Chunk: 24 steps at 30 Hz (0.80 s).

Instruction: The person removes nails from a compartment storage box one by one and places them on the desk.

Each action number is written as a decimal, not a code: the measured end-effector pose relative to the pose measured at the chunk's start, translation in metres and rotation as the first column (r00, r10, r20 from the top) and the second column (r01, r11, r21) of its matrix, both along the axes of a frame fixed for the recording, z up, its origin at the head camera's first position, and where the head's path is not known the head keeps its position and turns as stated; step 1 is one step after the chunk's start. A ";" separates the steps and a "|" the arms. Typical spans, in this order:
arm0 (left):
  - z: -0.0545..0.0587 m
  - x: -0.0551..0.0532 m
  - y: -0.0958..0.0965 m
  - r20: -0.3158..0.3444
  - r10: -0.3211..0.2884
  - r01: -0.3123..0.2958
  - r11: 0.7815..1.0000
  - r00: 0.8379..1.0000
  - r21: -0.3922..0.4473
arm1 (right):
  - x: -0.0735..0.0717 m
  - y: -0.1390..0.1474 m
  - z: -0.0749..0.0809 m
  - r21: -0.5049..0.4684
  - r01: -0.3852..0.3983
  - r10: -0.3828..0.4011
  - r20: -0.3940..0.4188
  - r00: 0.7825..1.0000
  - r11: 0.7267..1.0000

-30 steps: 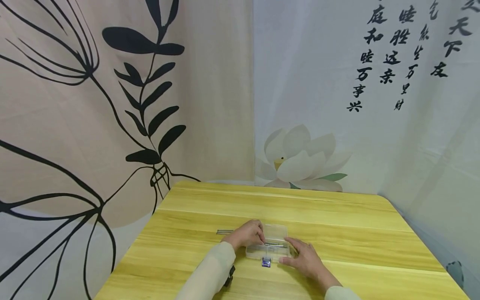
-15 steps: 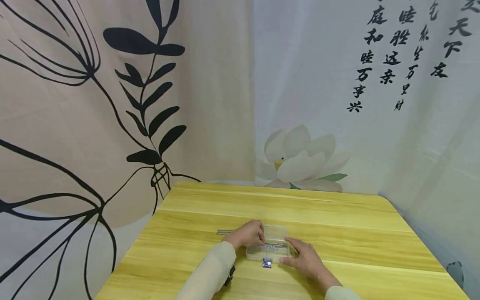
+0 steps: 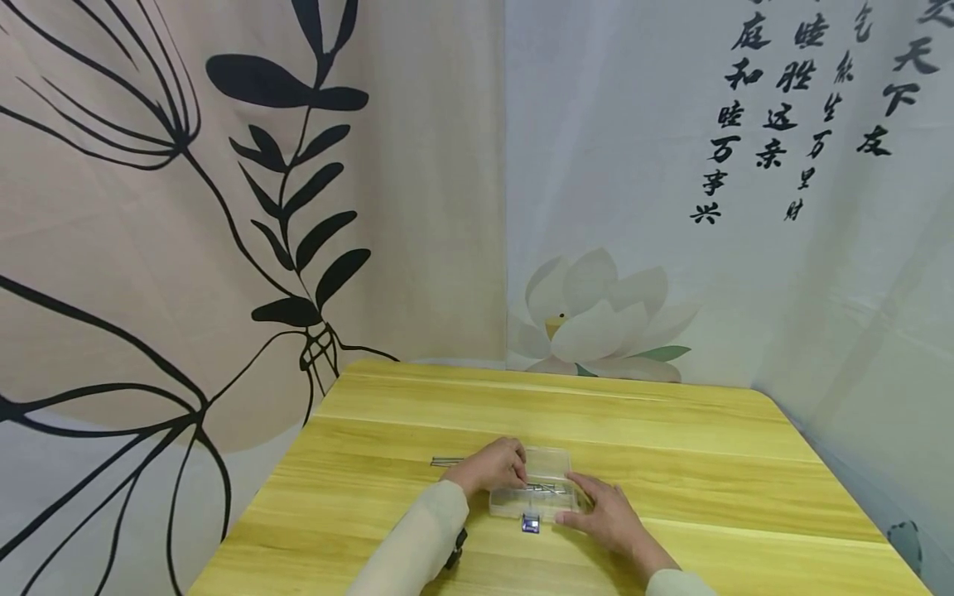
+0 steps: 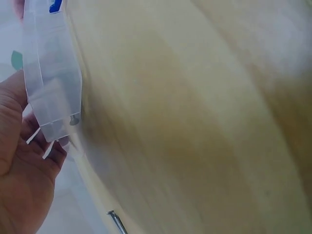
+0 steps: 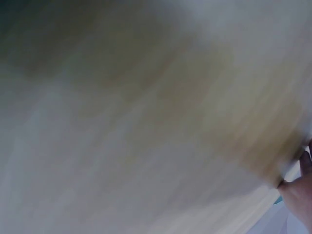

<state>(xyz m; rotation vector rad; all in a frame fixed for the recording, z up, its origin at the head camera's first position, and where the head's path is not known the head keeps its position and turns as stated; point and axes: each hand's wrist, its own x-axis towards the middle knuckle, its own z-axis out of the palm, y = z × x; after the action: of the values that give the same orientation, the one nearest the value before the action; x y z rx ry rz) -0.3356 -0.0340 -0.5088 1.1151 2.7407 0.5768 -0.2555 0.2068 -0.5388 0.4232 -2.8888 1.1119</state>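
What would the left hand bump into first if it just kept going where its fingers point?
Probably the nails in the open clear plastic box. They lie right by the left hand, but the depth is unclear, so it may already be touching one.

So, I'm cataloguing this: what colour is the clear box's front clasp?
The clasp is purplish blue, best seen in the head view.
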 end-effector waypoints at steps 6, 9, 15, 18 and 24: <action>-0.002 0.000 -0.002 0.017 0.005 -0.006 0.999 1.000 0.034 | -0.001 0.000 -0.001 -0.006 -0.002 0.002 0.017 1.000 1.000; -0.003 -0.002 -0.002 0.035 0.010 -0.012 0.998 0.999 0.064 | -0.001 0.000 -0.002 -0.006 -0.001 0.001 0.019 1.000 1.000; 0.001 -0.004 -0.004 0.136 0.036 -0.060 0.982 0.990 0.181 | -0.001 0.000 -0.002 -0.004 0.008 -0.008 0.013 1.000 1.000; 0.004 -0.005 -0.007 0.172 0.046 -0.090 0.962 0.984 0.257 | -0.001 0.000 -0.002 -0.003 0.007 -0.007 0.010 1.000 1.000; 0.010 -0.009 -0.014 0.223 0.050 -0.122 0.938 0.973 0.323 | -0.002 0.001 -0.003 -0.007 0.005 -0.005 0.011 1.000 1.000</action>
<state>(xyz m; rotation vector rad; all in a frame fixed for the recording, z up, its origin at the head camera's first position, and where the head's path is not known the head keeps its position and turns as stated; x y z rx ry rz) -0.3443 -0.0475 -0.4983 0.9286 2.5756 1.1408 -0.2573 0.2078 -0.5423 0.4111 -2.8927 1.1263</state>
